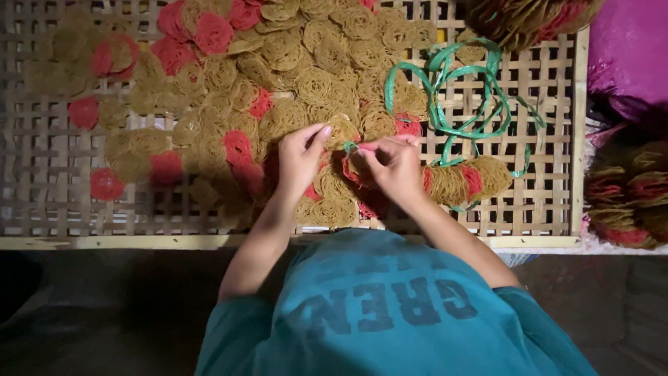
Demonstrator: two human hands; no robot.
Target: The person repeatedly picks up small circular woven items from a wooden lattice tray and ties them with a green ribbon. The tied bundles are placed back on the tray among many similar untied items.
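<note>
Head view: left hand [300, 157] pinching a tan noodle disc [341, 131] by its left edge, just far of both hands. Right hand [393, 167] clenched on the end of a green strap [452, 97], thumb and fingers pressed together beside the disc. Strap looping away far right over the woven bamboo tray [550, 202]. Strung row of discs [466, 179] lying right of that hand. Loose tan and red discs [236, 83] spread far left.
</note>
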